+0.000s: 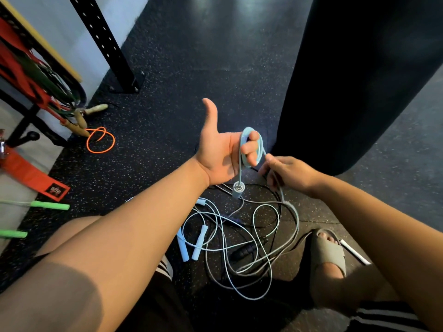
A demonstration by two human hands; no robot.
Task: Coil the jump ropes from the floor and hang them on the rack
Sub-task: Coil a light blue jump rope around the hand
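Left hand (223, 152): thumb up, fingers curled round the coiled pale-blue cord jump rope (247, 131).
Right hand (291, 173): pinching its trailing strand.

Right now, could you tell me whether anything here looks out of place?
Yes: under the hands, the jump ropes lie in one tangled heap, so the pale blue rope wound on the left hand and pinched by the right hand may snag. An orange rope lies loose beside the rack.

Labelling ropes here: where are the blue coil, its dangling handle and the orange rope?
blue coil (246, 132), head view, upper arc
dangling handle (239, 187), head view, round metal end
orange rope (100, 152), head view, loop's lower arc
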